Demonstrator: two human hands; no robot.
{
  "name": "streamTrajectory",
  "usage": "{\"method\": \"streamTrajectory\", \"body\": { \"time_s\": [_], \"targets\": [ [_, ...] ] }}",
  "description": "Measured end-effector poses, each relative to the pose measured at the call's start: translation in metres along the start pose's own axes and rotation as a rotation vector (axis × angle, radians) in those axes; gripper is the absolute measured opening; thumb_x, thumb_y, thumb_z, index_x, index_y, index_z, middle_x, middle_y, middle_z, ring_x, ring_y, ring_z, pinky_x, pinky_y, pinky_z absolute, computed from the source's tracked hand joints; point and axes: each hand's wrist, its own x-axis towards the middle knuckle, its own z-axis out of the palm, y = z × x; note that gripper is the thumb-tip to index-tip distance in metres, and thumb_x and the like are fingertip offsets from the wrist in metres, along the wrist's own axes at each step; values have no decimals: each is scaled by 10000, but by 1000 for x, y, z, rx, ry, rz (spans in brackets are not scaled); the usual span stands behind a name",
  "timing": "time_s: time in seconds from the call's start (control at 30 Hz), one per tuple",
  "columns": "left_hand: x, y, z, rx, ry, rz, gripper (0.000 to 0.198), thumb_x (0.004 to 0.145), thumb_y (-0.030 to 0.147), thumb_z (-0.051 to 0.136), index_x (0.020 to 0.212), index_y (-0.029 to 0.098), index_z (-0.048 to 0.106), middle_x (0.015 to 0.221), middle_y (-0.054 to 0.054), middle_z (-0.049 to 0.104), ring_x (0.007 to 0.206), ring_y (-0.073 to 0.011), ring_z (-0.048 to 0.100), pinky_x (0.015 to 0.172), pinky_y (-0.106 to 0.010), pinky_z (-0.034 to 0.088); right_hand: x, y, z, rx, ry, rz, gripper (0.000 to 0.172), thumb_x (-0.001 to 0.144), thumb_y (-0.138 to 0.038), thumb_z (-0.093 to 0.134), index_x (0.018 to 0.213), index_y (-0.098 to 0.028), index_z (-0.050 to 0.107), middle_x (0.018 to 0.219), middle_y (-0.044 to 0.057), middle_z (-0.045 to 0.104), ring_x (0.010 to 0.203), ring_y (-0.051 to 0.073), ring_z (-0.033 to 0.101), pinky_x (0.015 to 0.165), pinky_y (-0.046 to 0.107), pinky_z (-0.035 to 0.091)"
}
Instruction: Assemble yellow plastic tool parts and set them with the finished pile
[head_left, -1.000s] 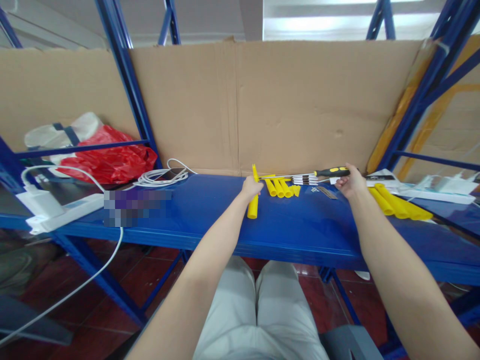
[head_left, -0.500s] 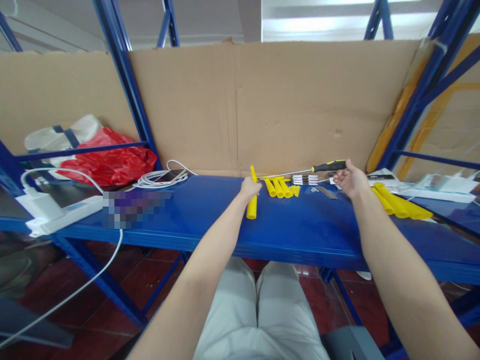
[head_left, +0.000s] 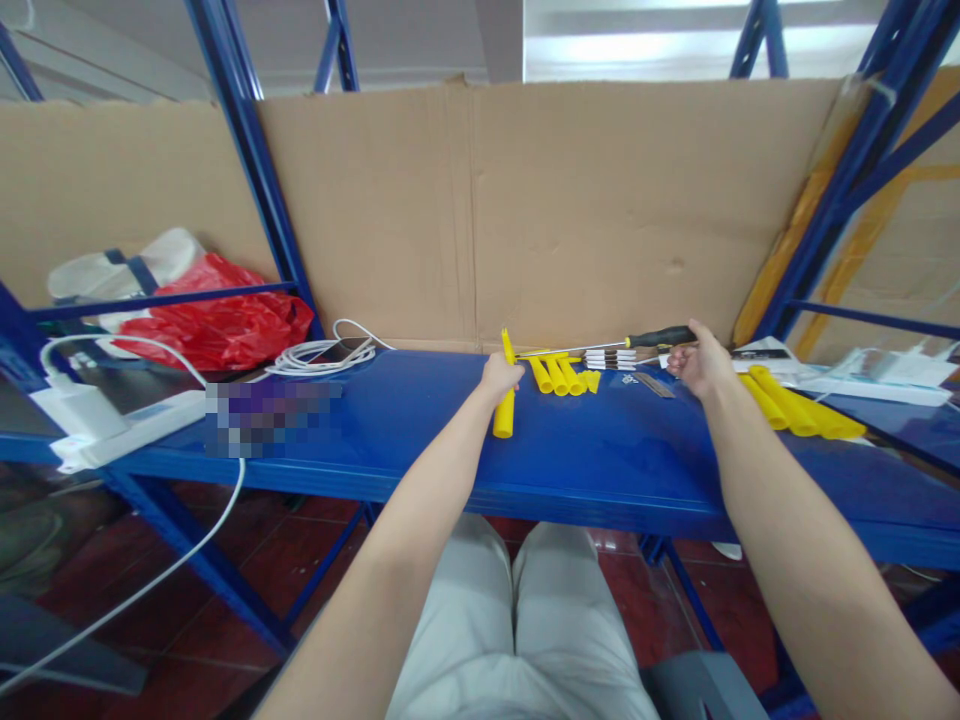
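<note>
My left hand is closed around a long yellow plastic piece that stands tilted on the blue shelf. My right hand grips the black handle of a screwdriver, whose metal shaft points left toward the yellow piece. Between the hands lie several short yellow tubes and a row of small white and black parts. A small metal piece lies just left of my right hand.
More yellow tubes lie right of my right hand, beside a white power strip. A coiled white cable, a red bag and a charger on a power strip are to the left. Cardboard backs the shelf.
My right hand lifted the screwdriver slightly off the shelf and turned its handle. My left hand and the yellow piece stayed where they were.
</note>
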Motion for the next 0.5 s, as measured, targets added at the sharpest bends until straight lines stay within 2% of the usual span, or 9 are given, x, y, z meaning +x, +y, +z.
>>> {"method": "streamTrajectory", "body": {
  "time_s": [0.17, 0.27, 0.5],
  "targets": [
    [0, 1, 0, -12, -10, -8, 299, 810, 53, 558, 1086, 64, 673, 632, -31, 612, 485, -107, 558, 514, -203, 475, -1, -1, -1, -7, -19, 19, 363, 883, -507, 609, 708, -231, 451, 454, -40, 428, 350, 106, 408, 312, 200, 381],
    [-1, 1, 0, -18, -10, -8, 312, 811, 56, 558, 1104, 60, 667, 642, -37, 624, 495, -116, 571, 526, -213, 486, -4, -2, 1, -17, 15, 34, 335, 915, -482, 562, 725, -221, 473, 460, -29, 452, 351, 108, 435, 319, 199, 390],
    [-1, 1, 0, -29, -17, -9, 267, 823, 57, 549, 1062, 53, 670, 608, -20, 599, 473, -108, 546, 515, -212, 477, -10, -3, 9, 14, 129, 10, 262, 923, -421, 527, 773, -206, 516, 446, -18, 479, 462, 166, 610, 331, 189, 408]
  ]
}}
